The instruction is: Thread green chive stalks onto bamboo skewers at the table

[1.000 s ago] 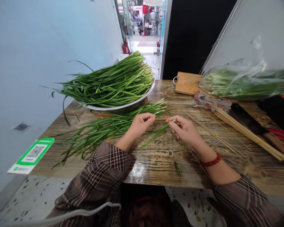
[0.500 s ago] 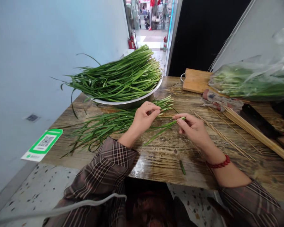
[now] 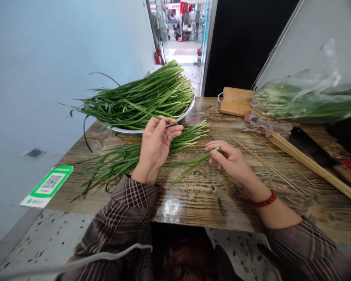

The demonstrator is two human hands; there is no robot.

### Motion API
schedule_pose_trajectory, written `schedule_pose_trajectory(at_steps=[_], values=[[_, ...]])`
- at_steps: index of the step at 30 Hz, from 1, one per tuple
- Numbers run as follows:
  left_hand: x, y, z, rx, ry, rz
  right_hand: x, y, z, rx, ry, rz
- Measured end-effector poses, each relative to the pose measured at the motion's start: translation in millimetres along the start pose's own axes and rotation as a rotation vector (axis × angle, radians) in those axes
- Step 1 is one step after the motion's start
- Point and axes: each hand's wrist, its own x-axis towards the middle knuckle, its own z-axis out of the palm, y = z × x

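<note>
Long green stalks (image 3: 140, 97) are heaped in a metal bowl (image 3: 128, 130) at the back left of the wooden table. In front of the bowl lies a smaller pile of stalks (image 3: 117, 160). My left hand (image 3: 158, 142) is raised over this pile, palm turned up, with a thin green stalk pinched between thumb and index finger and the other fingers loosely curled. To the right, my right hand (image 3: 226, 156) pinches the pale ends of a few stalks (image 3: 193, 164), whose leaves trail left just over the table. A short green scrap (image 3: 221, 207) lies near the front edge.
Thin sticks (image 3: 269, 166) lie right of my right hand, beside a thick stick bundle (image 3: 312, 164) and a knife (image 3: 312, 146). Behind are a cutting board (image 3: 236, 101) and a plastic bag of greens (image 3: 307, 99). A green code card (image 3: 51, 183) hangs at the left edge.
My left hand has moved left and up, turned palm upward, and now has a stalk in its pinch. My right hand keeps its grip. The whole view has shifted slightly.
</note>
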Motion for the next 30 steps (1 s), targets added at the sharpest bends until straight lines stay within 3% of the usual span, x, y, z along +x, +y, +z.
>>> schedule_pose_trajectory(at_steps=[6, 12, 15, 22, 27, 30], values=[[-2.0, 1.2, 2.4, -0.095, -0.053, -0.148, -1.5, -6.0, 0.8, -0.001, -0.094, -0.07], [-6.2, -6.5, 4.6, -0.326, -0.153, -0.373, 0.3, -3.6, 0.0, -0.048, -0.059, -0.096], [-6.0, -16.3, 2.9, -0.265, -0.205, -0.422, 2.3, 0.7, -2.0, -0.077, -0.049, -0.132], [-3.7, -34.0, -0.5, 0.101, -0.133, -0.303, 3.4, -2.6, -3.7, 0.009, -0.024, -0.154], [-6.5, -36.8, -0.6, 0.344, -0.161, -0.26, 4.0, 1.7, -5.0, 0.078, 0.029, -0.127], [-4.9, -40.5, -3.0, 0.452, -0.079, -0.18, 4.8, 4.9, -4.4, 0.018, 0.06, -0.144]])
